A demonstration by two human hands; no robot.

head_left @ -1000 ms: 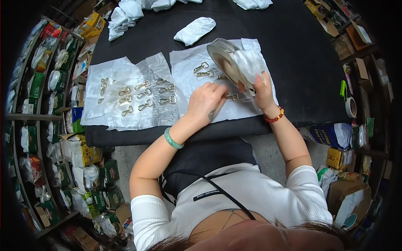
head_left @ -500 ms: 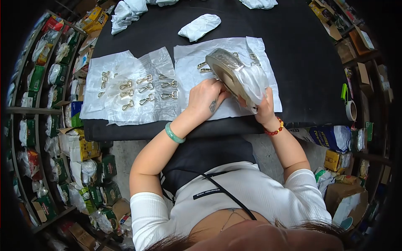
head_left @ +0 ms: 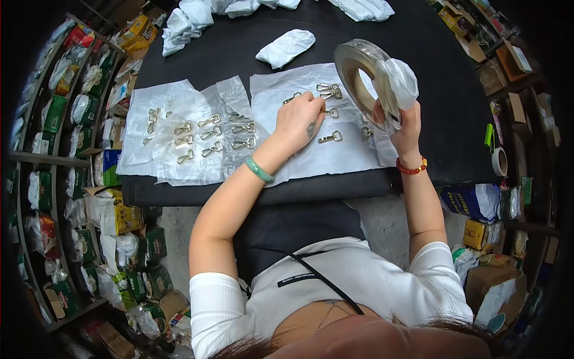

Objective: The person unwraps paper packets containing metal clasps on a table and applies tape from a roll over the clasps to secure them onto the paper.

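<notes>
A: How many metal clasps (head_left: pixel 211 148) can be counted on the black counter (head_left: pixel 430 78)?

B: Nine stand out in three columns on the left white sheets (head_left: pixel 134 102), beside a small cluster too blurred to count. At least five more lie on the right white sheet (head_left: pixel 269 81), some partly hidden.

A: And the hands?

B: Two, at work. The left hand (head_left: pixel 301 116), fingers drawn together, is low among the right sheet's clasps; whether it pinches one cannot be told. The right hand (head_left: pixel 408 128) grips one large tape roll (head_left: pixel 348 72), raised over that sheet.

A: What else is pictured?

B: One white packet (head_left: pixel 286 49) alone beyond the sheets; one smaller roll (head_left: pixel 495 164) at the counter's right edge.

A: Any writing?

B: Lettering marks a black shirt label (head_left: pixel 298 280) and a blue bag (head_left: pixel 454 200), too blurred to read.
</notes>
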